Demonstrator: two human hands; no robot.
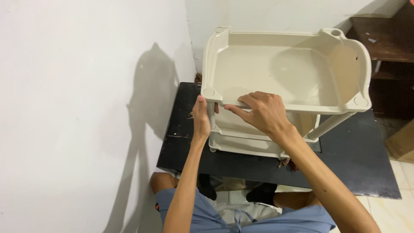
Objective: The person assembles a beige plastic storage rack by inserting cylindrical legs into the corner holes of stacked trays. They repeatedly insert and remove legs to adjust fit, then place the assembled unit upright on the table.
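Observation:
A beige plastic shelf rack (302, 69) with tiers stacked on thin posts stands on a black table (358, 151). My left hand (201, 116) wraps around the front-left post just under the top tray. My right hand (264, 113) rests on the top tray's front rim, fingers curled over the edge near the left corner. The top tray is empty. Lower tiers (246, 138) show partly beneath it, mostly hidden by my arms.
A white wall (86, 108) runs close along the left. A dark wooden shelf (388, 43) stands at the back right. A cardboard box (403, 142) sits on the tiled floor at the right. My legs and blue shorts (215, 215) are below the table edge.

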